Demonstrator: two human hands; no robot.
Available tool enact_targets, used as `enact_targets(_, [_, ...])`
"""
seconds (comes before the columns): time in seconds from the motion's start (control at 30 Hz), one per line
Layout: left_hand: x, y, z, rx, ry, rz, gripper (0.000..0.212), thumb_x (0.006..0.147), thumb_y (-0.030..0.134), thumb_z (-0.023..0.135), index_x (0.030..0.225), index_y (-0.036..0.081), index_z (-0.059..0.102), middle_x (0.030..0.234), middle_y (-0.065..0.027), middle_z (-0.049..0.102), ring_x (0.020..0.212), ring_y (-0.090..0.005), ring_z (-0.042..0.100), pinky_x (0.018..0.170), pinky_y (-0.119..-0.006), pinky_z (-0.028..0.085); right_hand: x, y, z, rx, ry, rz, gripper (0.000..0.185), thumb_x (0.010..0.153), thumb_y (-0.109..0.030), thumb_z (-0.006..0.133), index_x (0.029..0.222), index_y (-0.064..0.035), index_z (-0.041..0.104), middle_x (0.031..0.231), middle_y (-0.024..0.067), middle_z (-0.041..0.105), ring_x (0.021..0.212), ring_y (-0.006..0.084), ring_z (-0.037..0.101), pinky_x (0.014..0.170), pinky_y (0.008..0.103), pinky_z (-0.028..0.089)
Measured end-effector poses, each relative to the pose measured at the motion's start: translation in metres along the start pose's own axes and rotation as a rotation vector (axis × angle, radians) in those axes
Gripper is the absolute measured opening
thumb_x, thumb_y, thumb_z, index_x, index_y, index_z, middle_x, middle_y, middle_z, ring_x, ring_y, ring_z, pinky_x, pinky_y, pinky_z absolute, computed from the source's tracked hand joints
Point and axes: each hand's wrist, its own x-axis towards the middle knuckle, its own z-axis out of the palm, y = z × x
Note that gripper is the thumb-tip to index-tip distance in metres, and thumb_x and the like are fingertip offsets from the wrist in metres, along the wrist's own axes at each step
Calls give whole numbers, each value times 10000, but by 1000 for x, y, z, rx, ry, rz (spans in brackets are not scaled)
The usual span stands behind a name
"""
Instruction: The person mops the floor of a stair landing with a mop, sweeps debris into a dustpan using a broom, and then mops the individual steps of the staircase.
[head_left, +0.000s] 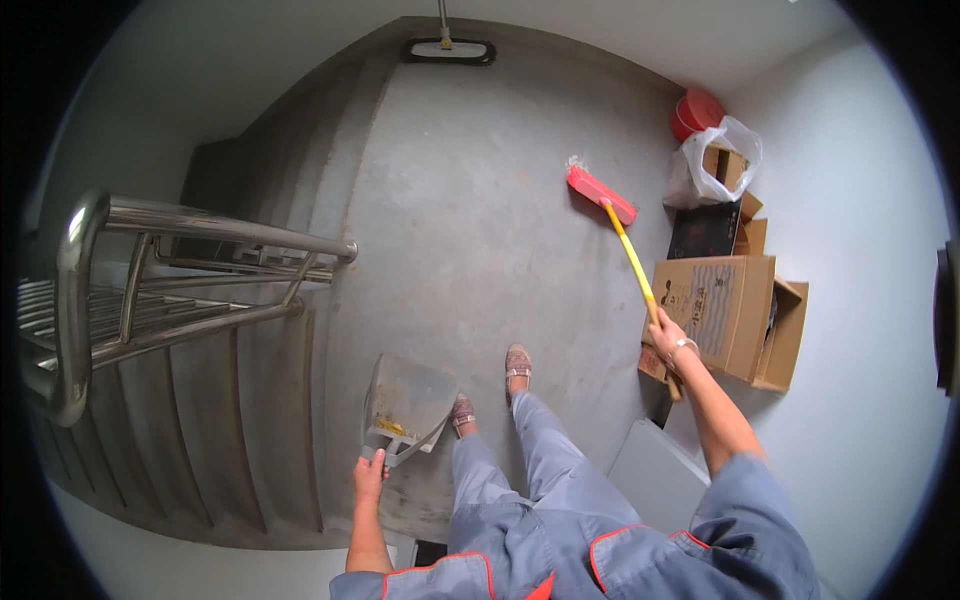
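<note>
My right hand (666, 337) grips the yellow and wooden handle of a broom (630, 251), near its upper end. The broom's red head (602, 195) rests on the grey floor, slanting, with a small patch of pale debris (576, 162) at its far left end. In my left hand (370, 474) is the handle of a grey dustpan (412, 394), held low beside my left foot. Some yellow bits and dirt lie in the dustpan near its handle side.
Stairs (247, 420) and a metal railing (225, 226) are at the left. Along the right wall stand cardboard boxes (709, 307), a plastic bag (694, 172) and a red bucket (697, 112). A flat mop (450, 51) stands at the far wall. A grey panel (656, 469) is at lower right.
</note>
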Motion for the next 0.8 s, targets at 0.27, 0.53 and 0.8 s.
enact_targets(0.27, [28, -2, 7, 120, -162, 127, 305, 798, 331, 587, 749, 31, 554, 596, -17, 541, 492, -94, 490, 471, -261, 397, -160, -24, 115, -86, -257, 59, 563, 799, -240, 490, 1318, -201, 275, 889, 222, 602, 820, 379, 583, 766, 438, 465])
enact_targets(0.53, [67, 26, 35, 429, -290, 243, 477, 741, 424, 607, 845, -39, 559, 680, -137, 599, 631, -245, 581, 600, -349, 447, -327, -16, 73, 464, -499, 346, 496, 853, -164, 489, 1322, -230, 340, 588, 10, 478, 442, 99, 443, 436, 264, 414])
enact_targets(0.8, [113, 24, 83, 739, -305, 374, 608, 731, 515, 550, 967, -46, 558, 979, -246, 572, 947, -376, 533, 808, -429, 408, -322, -8, 115, 392, -183, 377, 529, 860, -169, 468, 1350, -213, 273, 583, 18, 481, 440, 110, 457, 413, 273, 413])
